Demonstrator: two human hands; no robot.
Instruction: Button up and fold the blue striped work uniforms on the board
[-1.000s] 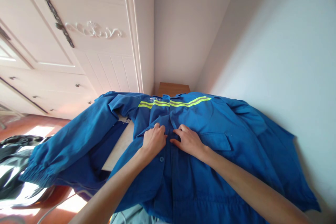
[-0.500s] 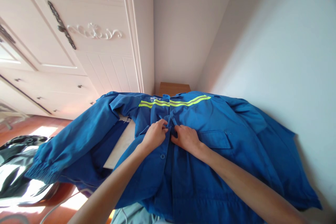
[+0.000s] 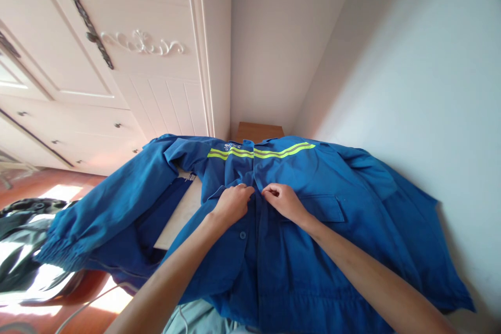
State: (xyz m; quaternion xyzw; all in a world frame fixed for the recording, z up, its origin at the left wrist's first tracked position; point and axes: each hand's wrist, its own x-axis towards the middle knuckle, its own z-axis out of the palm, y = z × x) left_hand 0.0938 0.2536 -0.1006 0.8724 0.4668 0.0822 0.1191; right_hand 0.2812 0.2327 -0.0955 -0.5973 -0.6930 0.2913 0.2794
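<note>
A blue work jacket (image 3: pixel 313 261) lies spread out front side up, with a yellow-and-grey reflective stripe (image 3: pixel 282 153) across the chest. My left hand (image 3: pixel 235 202) is closed on the left edge of its front opening. Opposite it, my right hand (image 3: pixel 284 201) pinches the right front edge, fingertips together. A narrow gap separates the two hands. Below my left hand a button (image 3: pixel 242 235) shows on the left front panel. A flap pocket (image 3: pixel 323 207) sits beside my right wrist. Whatever lies under my fingertips is hidden.
A white wardrobe (image 3: pixel 156 5) with carved trim stands at the left, and a pale wall (image 3: pixel 422 78) rises on the right. Dark and grey items (image 3: pixel 23 250) lie low at the left by a white cable (image 3: pixel 88 305). Light green cloth (image 3: pixel 199 318) shows under the jacket.
Both hands have stayed at the front opening. My right fingers have drawn closer together into a pinch and moved slightly up; my left fingers have curled lower and tighter on the edge.
</note>
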